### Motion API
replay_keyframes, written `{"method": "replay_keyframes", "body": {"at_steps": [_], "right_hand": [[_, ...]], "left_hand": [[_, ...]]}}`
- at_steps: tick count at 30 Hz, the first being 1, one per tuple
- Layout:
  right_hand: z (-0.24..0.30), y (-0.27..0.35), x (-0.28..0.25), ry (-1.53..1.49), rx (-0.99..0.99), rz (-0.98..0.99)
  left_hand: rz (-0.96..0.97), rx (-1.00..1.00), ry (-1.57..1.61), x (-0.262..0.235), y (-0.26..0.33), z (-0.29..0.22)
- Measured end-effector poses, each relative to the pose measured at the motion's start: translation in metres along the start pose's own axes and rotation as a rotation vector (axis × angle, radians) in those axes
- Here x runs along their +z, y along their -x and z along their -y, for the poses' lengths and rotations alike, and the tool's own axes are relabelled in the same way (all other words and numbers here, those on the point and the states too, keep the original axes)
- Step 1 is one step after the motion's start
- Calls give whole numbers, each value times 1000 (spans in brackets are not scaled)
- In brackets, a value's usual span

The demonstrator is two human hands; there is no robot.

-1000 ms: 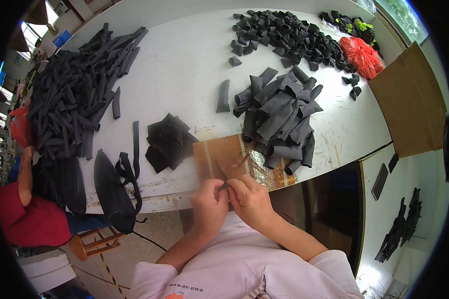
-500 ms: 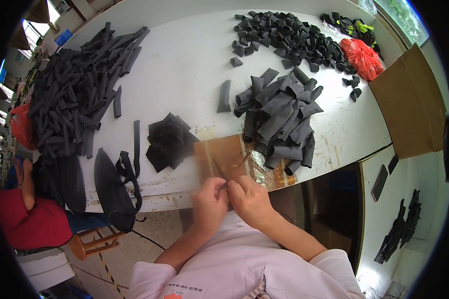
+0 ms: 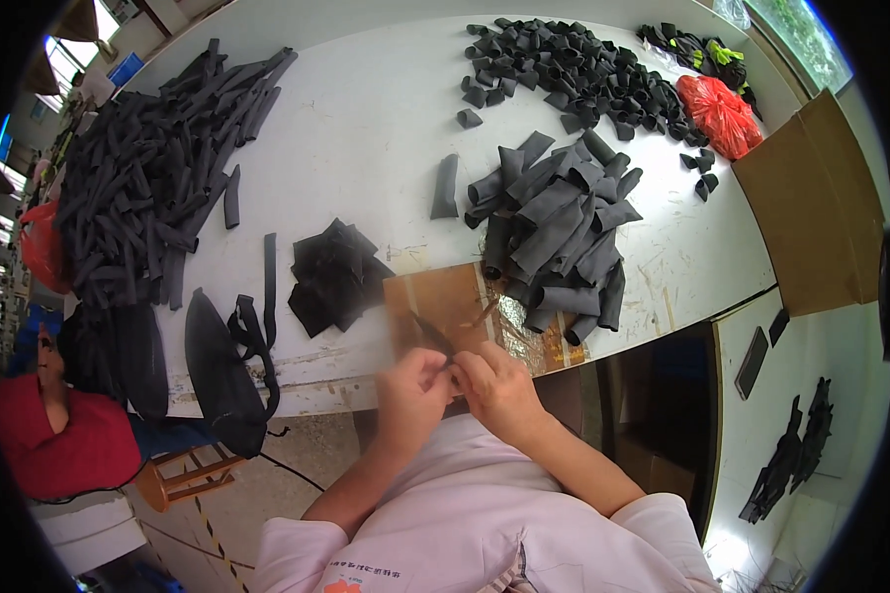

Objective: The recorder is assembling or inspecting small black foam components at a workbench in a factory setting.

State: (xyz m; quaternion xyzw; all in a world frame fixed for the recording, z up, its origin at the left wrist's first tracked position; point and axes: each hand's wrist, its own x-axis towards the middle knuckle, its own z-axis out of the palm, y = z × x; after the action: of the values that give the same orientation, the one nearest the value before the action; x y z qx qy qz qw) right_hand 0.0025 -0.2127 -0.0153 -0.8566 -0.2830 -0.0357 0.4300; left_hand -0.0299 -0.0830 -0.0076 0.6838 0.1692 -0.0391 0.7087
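Observation:
Close together at the table's front edge, my left hand (image 3: 412,387) and my right hand (image 3: 499,390) both have their fingers pinched. Between them is a small dark fabric piece (image 3: 431,334), whose narrow end sticks out beyond the fingertips; the rest is hidden by the fingers. Beneath and beyond lies a brown taped cardboard sheet (image 3: 410,296). Just left of the sheet is a pile of flat black fabric pieces (image 3: 336,277). A heap of dark grey fabric tubes (image 3: 554,227) rests partly on the sheet's right side, and one single tube (image 3: 445,187) lies apart from it.
Long dark strips (image 3: 138,178) are heaped at the left. Short black tube pieces (image 3: 593,79) spread along the back, beside a red plastic bag (image 3: 717,104). An open cardboard box (image 3: 811,203) stands right. A person in red (image 3: 59,435) sits at the left.
My hands stay at the table edge and have shifted only slightly. The dark fabric piece now shows more clearly beyond my fingertips, tilted toward the upper left.

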Motion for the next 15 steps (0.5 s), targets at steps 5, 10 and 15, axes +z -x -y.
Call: {"method": "replay_keyframes", "body": {"at_steps": [5, 10, 15], "right_hand": [[7, -3, -1, -142, 97, -87], [1, 0, 0, -290, 170, -56], [-1, -2, 1, -91, 57, -52]], "left_hand": [[-108, 94, -194, 2, 1, 0], [-4, -2, -12, -5, -4, 0], [24, 51, -132, -2, -2, 0]]}}
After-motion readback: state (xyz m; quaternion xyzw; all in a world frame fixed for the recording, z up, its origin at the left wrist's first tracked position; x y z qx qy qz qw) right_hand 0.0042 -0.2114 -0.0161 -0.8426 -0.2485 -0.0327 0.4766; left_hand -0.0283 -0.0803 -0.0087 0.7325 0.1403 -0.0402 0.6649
